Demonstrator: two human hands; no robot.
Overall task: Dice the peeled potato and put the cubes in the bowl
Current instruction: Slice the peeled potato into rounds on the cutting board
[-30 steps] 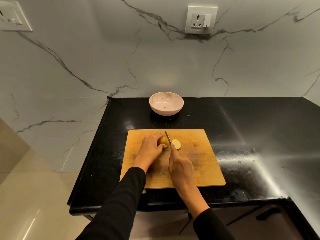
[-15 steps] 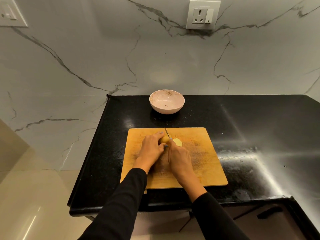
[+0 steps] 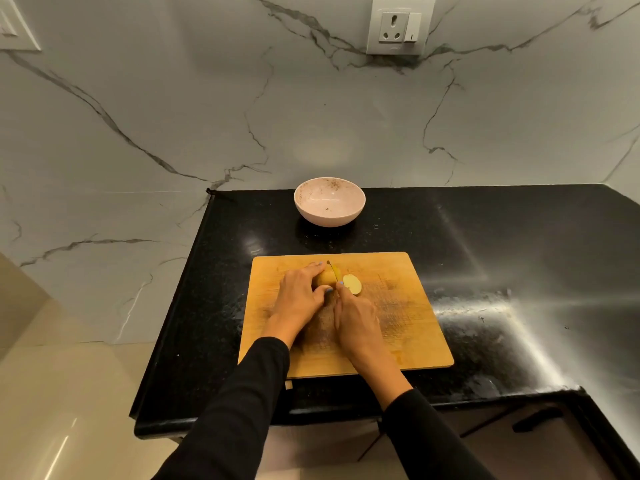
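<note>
A person slices a peeled potato (image 3: 325,278) on a wooden cutting board (image 3: 398,327) set on a black stone counter (image 3: 502,244). The left hand (image 3: 299,299) curls over the potato, fingers on its far side and thumb at its near side, pinning it at the board's far centre. The right hand (image 3: 356,323) is wrapped around the handle of a knife (image 3: 333,270), forefinger stretched along the spine, the blade standing in the potato just right of the left fingertips. 1 cut slice (image 3: 352,284) lies flat on the board just right of the blade. The pale pink bowl (image 3: 329,216) waits beyond the board near the wall, holding no cubes, only dark specks.

The chief risk appears to be the closeness of blade and left thumb: the rounded potato could roll under pressure and bring the edge onto the fingers. A board sitting on polished stone could also slide if pushed hard. The loose slice, touching or nearly touching the knife hand's forefinger, could be knocked aside.

The counter is glossy, with bright glare and smears on its right half. Behind it rises a white marble-look wall with grey veins, carrying 1 socket (image 3: 400,27) at top and a switch plate (image 3: 15,26) at the far left edge. Beige floor tiles (image 3: 52,410) show at near left.
</note>
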